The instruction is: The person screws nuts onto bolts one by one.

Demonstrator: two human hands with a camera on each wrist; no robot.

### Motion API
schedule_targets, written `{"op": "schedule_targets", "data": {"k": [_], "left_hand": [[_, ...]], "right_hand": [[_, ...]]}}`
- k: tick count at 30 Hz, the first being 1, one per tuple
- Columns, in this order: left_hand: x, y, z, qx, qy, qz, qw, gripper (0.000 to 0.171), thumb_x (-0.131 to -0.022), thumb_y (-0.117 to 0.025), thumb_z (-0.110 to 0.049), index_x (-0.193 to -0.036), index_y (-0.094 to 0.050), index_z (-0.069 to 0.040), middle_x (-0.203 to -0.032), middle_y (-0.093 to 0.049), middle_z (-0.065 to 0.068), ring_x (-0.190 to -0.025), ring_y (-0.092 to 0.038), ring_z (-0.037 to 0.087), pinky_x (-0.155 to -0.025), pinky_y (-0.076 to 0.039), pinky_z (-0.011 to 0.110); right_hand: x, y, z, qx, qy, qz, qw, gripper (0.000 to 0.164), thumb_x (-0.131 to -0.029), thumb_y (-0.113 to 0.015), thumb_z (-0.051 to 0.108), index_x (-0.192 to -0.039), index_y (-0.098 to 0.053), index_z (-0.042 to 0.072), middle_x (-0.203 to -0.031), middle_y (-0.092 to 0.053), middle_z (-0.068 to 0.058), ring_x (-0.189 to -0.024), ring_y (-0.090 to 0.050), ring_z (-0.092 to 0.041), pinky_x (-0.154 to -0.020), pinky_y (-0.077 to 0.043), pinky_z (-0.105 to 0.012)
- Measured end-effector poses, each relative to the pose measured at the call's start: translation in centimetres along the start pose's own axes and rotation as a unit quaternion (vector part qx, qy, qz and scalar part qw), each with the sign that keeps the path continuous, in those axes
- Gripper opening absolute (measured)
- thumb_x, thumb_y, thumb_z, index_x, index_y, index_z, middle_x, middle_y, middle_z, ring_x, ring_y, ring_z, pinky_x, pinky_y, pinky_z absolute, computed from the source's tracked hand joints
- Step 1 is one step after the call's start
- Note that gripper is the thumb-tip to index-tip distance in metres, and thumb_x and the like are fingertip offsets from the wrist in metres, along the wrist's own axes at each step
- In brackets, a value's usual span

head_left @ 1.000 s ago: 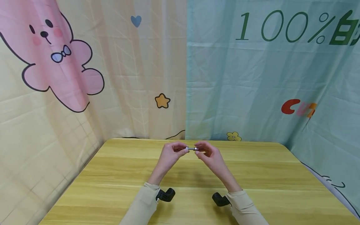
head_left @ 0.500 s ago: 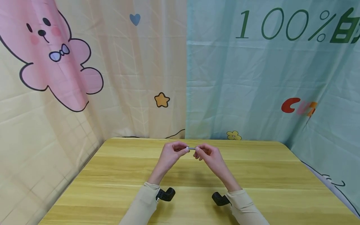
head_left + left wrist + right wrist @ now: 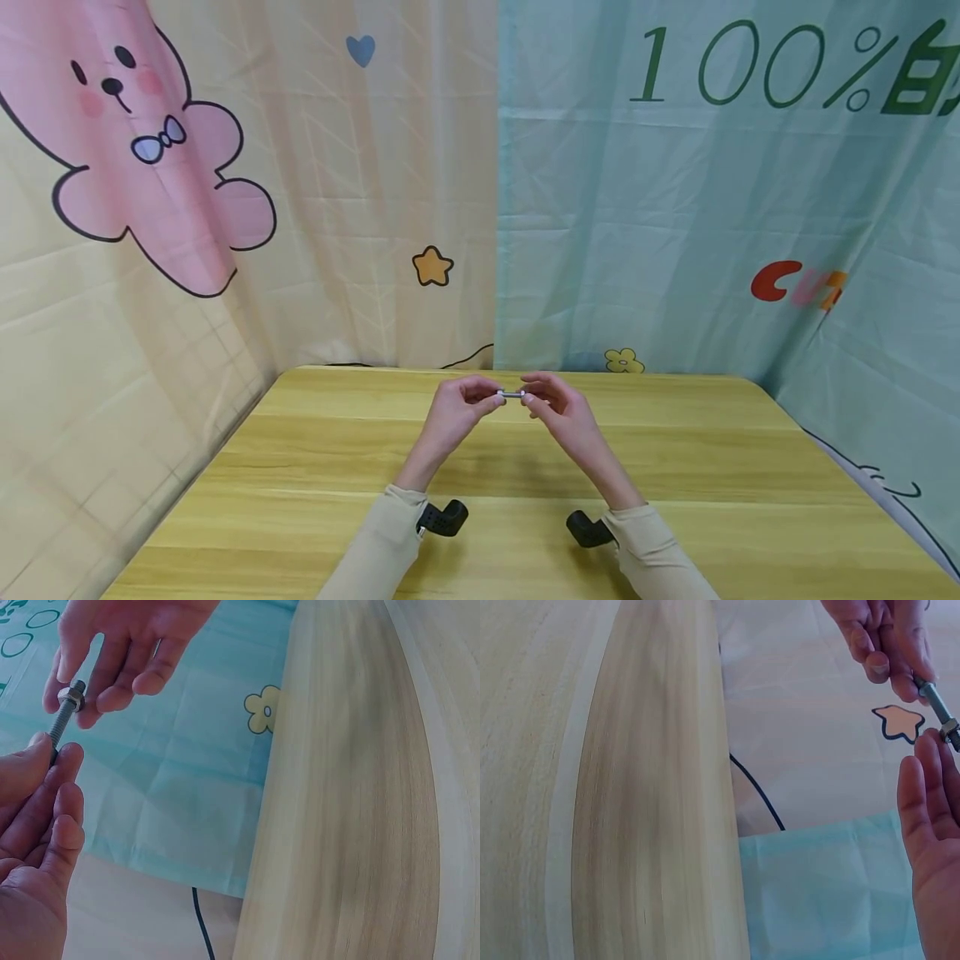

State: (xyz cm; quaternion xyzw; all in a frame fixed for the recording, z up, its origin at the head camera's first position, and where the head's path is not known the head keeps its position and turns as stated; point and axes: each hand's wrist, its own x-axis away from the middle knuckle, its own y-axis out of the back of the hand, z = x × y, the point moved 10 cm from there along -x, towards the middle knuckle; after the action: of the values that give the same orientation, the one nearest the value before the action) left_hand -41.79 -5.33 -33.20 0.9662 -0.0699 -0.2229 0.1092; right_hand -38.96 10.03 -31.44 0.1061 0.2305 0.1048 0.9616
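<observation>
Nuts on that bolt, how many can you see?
1: a metal nut near the free end of the bolt, by the right hand. The left hand covers the other end, so more could be hidden there.

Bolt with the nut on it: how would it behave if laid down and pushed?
The bolt is likely stiff: it looks metallic and straight. Probably heavy for its size, given that metal look. The nut looks faceted, so rolling would likely be bumpy.
</observation>
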Motion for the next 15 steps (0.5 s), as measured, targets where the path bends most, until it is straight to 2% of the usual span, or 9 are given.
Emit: {"op": "schedule_targets", "data": {"k": [4,7,15], "left_hand": [[0.07,0.06,0.09,0.002,0.002,-0.002,1.0000,0.011,-0.089,-0.073,-0.008,-0.099,-0.074,-0.003,-0.090,-0.073,0.006,-0.085,-0.069,0.025,-0.075,-0.054,0.031],[0.11,0.06,0.01,0.000,0.000,0.000,1.0000,0.010,-0.089,-0.074,-0.009,-0.098,-0.074,-0.004,-0.090,-0.073,0.006,-0.085,-0.068,0.023,-0.075,-0.054,0.031],[0.04,-0.01,-0.02,-0.006,-0.002,0.001,1.0000,0.009,-0.089,-0.074,-0.007,-0.097,-0.074,-0.005,-0.089,-0.072,0.004,-0.081,-0.067,0.019,-0.073,-0.054,0.031]], "right_hand": [[0.15,-0.04,0.32,0.005,0.017,0.006,1.000,0.026,-0.094,-0.064,0.001,-0.120,-0.060,0.000,-0.114,-0.063,-0.019,-0.105,-0.061,-0.031,-0.084,-0.053,-0.032],[0.19,-0.13,0.42,0.005,0.025,0.009,1.000,0.024,-0.093,-0.065,0.000,-0.116,-0.061,-0.001,-0.111,-0.064,-0.019,-0.102,-0.061,-0.031,-0.083,-0.052,-0.029],[0.11,-0.23,-0.39,-0.015,-0.008,0.010,1.000,0.017,-0.096,-0.063,0.003,-0.110,-0.064,-0.006,-0.096,-0.069,-0.020,-0.089,-0.066,-0.036,-0.081,-0.055,-0.041]]}}
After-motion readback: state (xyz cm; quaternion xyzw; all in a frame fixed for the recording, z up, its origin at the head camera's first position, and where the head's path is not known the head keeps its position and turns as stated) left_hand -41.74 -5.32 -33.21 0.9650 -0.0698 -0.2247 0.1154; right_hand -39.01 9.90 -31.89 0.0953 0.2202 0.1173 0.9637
